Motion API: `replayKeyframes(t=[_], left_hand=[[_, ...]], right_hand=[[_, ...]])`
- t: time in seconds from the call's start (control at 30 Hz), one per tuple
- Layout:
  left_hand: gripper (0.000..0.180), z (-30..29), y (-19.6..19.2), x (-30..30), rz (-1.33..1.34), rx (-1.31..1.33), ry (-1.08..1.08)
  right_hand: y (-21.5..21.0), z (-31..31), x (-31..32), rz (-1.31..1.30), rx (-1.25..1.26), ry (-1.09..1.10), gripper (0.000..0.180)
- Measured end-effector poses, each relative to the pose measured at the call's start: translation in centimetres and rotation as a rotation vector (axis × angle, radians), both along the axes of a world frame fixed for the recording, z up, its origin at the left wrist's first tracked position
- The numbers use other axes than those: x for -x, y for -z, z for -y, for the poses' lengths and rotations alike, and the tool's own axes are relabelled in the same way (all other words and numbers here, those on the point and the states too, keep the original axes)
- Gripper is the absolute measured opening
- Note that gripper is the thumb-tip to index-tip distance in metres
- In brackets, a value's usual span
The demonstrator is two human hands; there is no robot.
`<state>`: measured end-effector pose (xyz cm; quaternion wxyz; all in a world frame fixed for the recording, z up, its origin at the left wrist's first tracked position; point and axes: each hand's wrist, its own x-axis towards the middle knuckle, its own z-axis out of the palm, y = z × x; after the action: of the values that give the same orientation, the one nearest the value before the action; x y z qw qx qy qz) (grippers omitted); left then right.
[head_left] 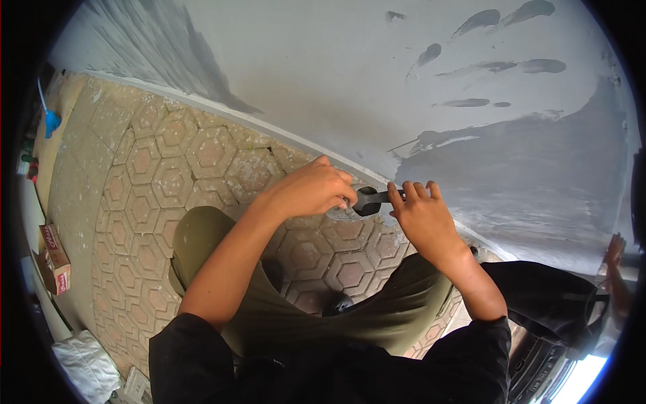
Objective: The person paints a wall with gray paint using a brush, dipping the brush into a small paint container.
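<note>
In front of my knees, close to the foot of the grey-smeared wall (323, 60), both hands meet at a small dark tool (367, 200). It has a rounded black end and a straight dark bar; its exact kind is not clear. My left hand (316, 188) is closed, its fingertips pinching at the rounded end. On the bar's other end, my right hand (424, 219) grips with thumb and index finger while the other fingers stay loosely raised. Part of the tool is hidden behind my fingers.
Hexagonal paving (141, 161) runs up to the wall's base strip. At the left are a red-and-white cardboard box (57, 259), a white sack (87, 363) and a blue object (52, 122). Another person's hand (614, 249) and dark-clothed leg (538, 289) are close on my right.
</note>
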<state>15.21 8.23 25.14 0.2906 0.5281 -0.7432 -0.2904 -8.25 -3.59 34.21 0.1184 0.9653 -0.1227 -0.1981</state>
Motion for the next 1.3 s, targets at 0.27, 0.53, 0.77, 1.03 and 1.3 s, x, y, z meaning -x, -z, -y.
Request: replayKeyframes(t=[0.27, 0.53, 0.77, 1.03, 1.3], left_hand=[[0.008, -2.6, -3.5, 1.9, 0.087, -0.068, -0.127], [0.012, -4.6, -11.5, 3.3, 0.061, 0.149, -0.353], [0.014, -5.9, -23.3, 0.8, 0.208, 0.316, -0.553], [0.014, -9.5, -23.5, -2.3, 0.266, 0.271, -0.679], [0.014, -12.5, -20.8, -5.2, 0.203, 0.316, -0.757]], right_hand=[[-4.0, 1.3, 1.0, 0.402, -0.465, 0.009, 0.013], [-8.6, 1.6, 1.7, 1.177, -1.168, 0.403, 0.011], [-16.1, 1.9, -4.8, 1.317, -1.101, 0.041, 0.012], [-19.1, 0.0, -11.1, 1.058, -1.127, -0.100, 0.021], [-22.2, -0.6, -14.9, 1.188, -1.124, -0.046, 0.025]])
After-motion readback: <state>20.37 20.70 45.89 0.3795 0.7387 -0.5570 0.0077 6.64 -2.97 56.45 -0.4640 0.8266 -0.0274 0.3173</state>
